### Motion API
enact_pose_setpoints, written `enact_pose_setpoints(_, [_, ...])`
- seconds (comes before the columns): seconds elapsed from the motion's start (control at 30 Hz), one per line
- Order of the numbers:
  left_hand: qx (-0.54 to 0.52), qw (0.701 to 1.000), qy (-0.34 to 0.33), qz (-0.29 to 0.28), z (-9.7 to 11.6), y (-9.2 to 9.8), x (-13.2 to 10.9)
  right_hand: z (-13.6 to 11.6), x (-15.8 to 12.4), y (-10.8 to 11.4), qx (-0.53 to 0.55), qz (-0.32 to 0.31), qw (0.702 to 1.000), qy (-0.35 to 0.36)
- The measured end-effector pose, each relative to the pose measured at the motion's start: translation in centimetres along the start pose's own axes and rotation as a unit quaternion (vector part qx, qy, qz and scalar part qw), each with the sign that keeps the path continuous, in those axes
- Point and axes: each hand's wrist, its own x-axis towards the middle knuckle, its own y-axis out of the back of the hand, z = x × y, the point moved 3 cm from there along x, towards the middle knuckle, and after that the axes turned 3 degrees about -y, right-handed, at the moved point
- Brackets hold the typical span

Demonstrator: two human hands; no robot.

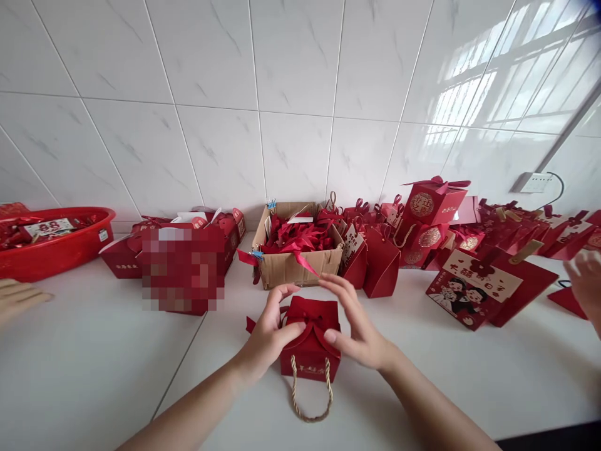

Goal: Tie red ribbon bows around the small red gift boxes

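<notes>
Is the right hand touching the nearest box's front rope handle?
Apart: the head view shows part of the red box separating the right hand from the front rope handle.

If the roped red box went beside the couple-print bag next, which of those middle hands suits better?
Probably the right hand: it is on the side of the red box facing the couple-print bag. The left hand is on the opposite side, farther from that bag.

Relative to the carton: ribbons inside; gift box in front; basin at far left; wall behind.
</notes>
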Motion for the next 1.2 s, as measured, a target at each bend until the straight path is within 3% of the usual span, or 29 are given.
enact_pose_setpoints(0.1, [0.048, 0.996, -0.050, 0.054, 0.1, 1.4, 0.6, 0.9, 0.1, 2.2, -0.011, 0.119, 0.992, -0.037])
enact_pose_setpoints(0.17, [0.066, 0.992, -0.075, 0.071, 0.1, 2.3, 1.1, 1.8, 0.2, 3.3, -0.026, 0.137, 0.986, -0.087])
enact_pose_setpoints(0.37, [0.077, 0.996, -0.018, 0.041, 0.3, 3.7, 2.2, 3.9, 0.3, 3.4, 0.016, -0.060, 0.972, -0.226])
enact_pose_setpoints(0.5, [0.080, 0.993, 0.079, -0.025, 0.8, 3.3, 2.0, 4.2, 0.2, 2.6, 0.052, -0.102, 0.967, -0.228])
enact_pose_setpoints(0.63, [0.082, 0.987, 0.117, -0.077, 0.9, 2.4, 1.6, 4.5, -0.1, 2.1, 0.094, -0.141, 0.958, -0.232])
enact_pose_setpoints(0.8, [0.125, 0.978, 0.145, -0.078, 0.5, 2.2, 1.3, 4.3, -0.5, 2.1, 0.191, -0.225, 0.931, -0.215])
enact_pose_setpoints(0.9, [0.131, 0.978, 0.138, -0.084, 0.6, 2.1, 1.3, 4.1, -0.5, 1.9, 0.233, -0.242, 0.912, -0.236])
enact_pose_setpoints(1.03, [0.125, 0.976, 0.150, -0.094, 0.4, 2.1, 1.3, 4.2, -0.6, 1.6, 0.306, -0.213, 0.884, -0.282])
enact_pose_setpoints(1.2, [0.111, 0.979, 0.141, -0.097, 0.3, 2.1, 1.4, 4.4, -0.7, 1.8, 0.319, -0.213, 0.876, -0.294])
